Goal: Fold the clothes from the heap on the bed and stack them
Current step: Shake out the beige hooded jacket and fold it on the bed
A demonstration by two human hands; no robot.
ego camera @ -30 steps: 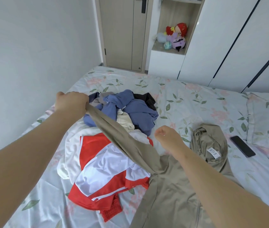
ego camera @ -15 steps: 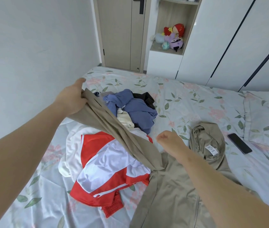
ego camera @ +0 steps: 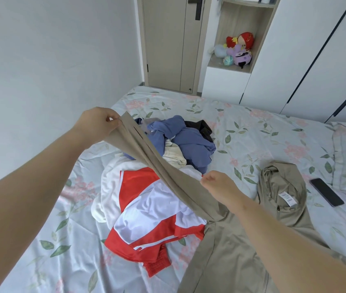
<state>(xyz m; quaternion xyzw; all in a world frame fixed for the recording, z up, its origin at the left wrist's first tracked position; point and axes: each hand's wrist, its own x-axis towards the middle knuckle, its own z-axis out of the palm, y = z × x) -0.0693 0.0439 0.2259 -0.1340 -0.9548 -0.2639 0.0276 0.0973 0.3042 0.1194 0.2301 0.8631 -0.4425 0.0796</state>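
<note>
On the bed (ego camera: 252, 127), the khaki jacket (ego camera: 231, 256) lies flat beside the heap (ego camera: 189, 140), hood pointing away. Its sleeve (ego camera: 167, 172) stretches up-left across the heap. The left grip (ego camera: 98, 123) pinches the cuff and the right grip (ego camera: 218, 185) pinches mid-length; pulled taut, it should fold cleanly across the body.

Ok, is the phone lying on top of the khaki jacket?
No, the phone lies on the floral sheet, to the right of the khaki jacket and apart from it.
</note>
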